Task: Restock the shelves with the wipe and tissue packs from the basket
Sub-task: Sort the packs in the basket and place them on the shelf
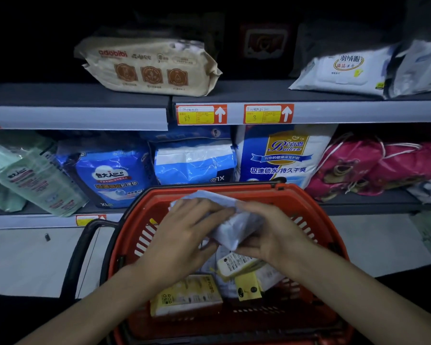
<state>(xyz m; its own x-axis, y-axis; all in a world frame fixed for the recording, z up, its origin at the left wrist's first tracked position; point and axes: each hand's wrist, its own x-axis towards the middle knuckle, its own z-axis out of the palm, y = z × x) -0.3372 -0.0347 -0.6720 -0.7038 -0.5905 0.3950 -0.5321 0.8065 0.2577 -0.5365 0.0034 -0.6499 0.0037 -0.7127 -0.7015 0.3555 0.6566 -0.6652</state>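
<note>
A red plastic basket [309,207] sits in front of the shelves, below me. Over it, both hands hold one white wipe pack [230,226]. My left hand [184,227] grips its left end from above, and my right hand [271,232] grips its right end. Under the pack, inside the basket, lie several yellow and white packs [187,293], one small yellow pack [249,287] among them. On the upper shelf [259,92] lie a beige wipe pack [147,68] at the left and a white wipe pack [341,70] at the right.
The lower shelf [371,201] holds blue pad packs [115,173], a white and blue pack [281,155], green packs [28,178] at the left and pink bags [373,165] at the right. Price tags [201,114] line the upper shelf edge. The basket's black handle [85,247] hangs at the left.
</note>
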